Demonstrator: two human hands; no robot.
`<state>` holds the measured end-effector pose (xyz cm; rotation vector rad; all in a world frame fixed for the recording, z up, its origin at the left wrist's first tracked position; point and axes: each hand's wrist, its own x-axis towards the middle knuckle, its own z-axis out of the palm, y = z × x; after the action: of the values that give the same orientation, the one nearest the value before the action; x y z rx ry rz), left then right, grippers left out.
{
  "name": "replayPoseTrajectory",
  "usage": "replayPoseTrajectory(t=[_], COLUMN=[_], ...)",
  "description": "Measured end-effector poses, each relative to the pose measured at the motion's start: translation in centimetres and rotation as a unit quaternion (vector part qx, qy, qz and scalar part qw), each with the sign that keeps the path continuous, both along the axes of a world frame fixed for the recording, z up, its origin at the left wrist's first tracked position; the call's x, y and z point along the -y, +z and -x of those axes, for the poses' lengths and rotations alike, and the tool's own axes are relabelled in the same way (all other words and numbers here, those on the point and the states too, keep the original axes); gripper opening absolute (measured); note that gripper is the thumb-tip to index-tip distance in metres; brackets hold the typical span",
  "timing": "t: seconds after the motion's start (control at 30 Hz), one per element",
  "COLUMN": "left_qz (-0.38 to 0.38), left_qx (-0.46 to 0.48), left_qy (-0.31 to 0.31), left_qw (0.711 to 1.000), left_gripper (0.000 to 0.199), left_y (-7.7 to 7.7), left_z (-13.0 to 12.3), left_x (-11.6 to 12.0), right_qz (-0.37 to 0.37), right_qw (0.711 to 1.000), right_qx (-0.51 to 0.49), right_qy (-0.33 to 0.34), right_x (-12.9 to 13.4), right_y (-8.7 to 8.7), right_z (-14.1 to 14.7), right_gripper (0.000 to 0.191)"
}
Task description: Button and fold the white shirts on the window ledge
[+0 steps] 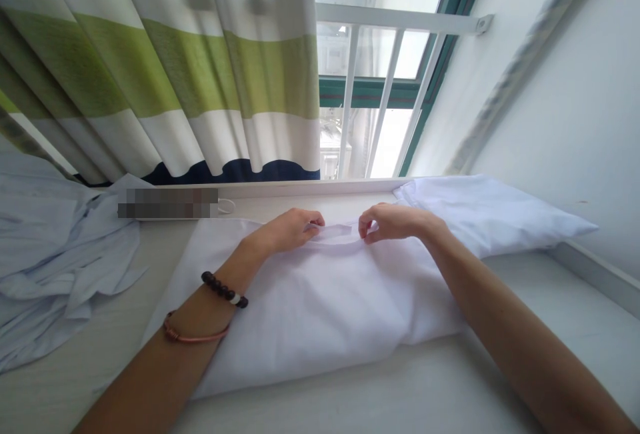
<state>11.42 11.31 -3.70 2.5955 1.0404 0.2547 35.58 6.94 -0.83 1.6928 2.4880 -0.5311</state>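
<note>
Green-and-cream curtains (195, 74) hang across the upper left of the frame, beside a window crossed by a white railing (410, 19) at the upper middle. Below, a pale bed-like surface (340, 401) fills the lower part of the picture. Spread across its middle lies a white cloth (310, 314), wider than it is deep, with a narrow band (333, 231) along its far edge.

At the centre, the person's left hand (297, 229) has its fingers bent and thumb closed against them, pinching the band's left part. Just right of it, the right hand (387, 222) curls its fingers toward the thumb, the tips nearly together on the cloth's edge. A dark beaded bracelet (225, 289) and a copper-coloured bracelet (197, 337) circle the left wrist and forearm.

Another white cloth (490, 214) lies at middle right. Rumpled pale garments (45, 241) lie at the left edge, near a pixelated object (167, 203).
</note>
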Motion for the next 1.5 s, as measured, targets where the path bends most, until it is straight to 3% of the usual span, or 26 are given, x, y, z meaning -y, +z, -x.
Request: replayPoseTrajectory(t=[0.1,0.2,0.37,0.6,0.8,0.9,0.97,1.03,1.13,1.23,1.4,1.5], left_qz=[0.034,0.026,-0.014,0.017,0.009,0.024,0.047,0.062,0.089,0.098,0.077,0.097], left_qx=[-0.016,-0.017,0.021,0.147,0.045,0.014,0.022,0.023,-0.01,-0.061,-0.104,-0.138], left_qy=[-0.015,-0.017,-0.053,-0.034,0.036,0.057,0.043,0.026,0.013,0.036,0.1,0.096], left_qw=[0.999,0.999,0.998,0.988,0.998,0.998,0.998,0.997,0.996,0.993,0.986,0.981], left_gripper=[0.043,0.065,0.024,0.03,0.038,0.031,0.028,0.028,0.04,0.035,0.027,0.028], left_y=[0.4,0.3,-0.3,0.0,-0.8,-0.6,0.0,0.6,1.4,1.5,1.0,1.5], left_z=[-0.3,-0.6,-0.7,-0.5,-0.1,0.2,0.3,0.5,1.0,1.3,1.0,1.0], left_x=[0.7,0.9,0.3,-0.1,-1.1,-1.2,-1.0,-0.7,-0.7,-1.1,-1.3,-0.7], right_qz=[0.011,-0.037,-0.074,-0.184,-0.131,-0.165,-0.189,-0.171,-0.074,-0.004,0.016,0.04], right_qw=[1.0,0.999,0.996,0.976,0.983,0.979,0.973,0.976,0.99,0.992,0.991,0.992], right_qx=[0.001,0.018,-0.031,-0.116,-0.126,-0.111,-0.128,-0.129,-0.088,-0.071,-0.065,-0.058], right_qy=[-0.005,-0.026,-0.049,0.002,0.039,0.045,0.039,0.047,0.083,0.1,0.116,0.108], right_x=[0.3,0.4,0.0,-1.2,-2.3,-2.8,-2.8,-2.5,-1.7,-1.1,-0.9,-0.6], right_y=[0.2,-0.2,-1.1,-1.6,-3.9,-5.1,-5.0,-4.2,-2.3,-1.3,-1.1,-0.7], right_z=[0.3,0.8,1.3,0.9,1.5,1.8,1.8,1.7,1.5,1.6,1.8,1.6], right_gripper=[0.014,0.02,0.024,0.011,0.014,0.007,0.015,0.022,0.015,0.013,0.015,0.02])
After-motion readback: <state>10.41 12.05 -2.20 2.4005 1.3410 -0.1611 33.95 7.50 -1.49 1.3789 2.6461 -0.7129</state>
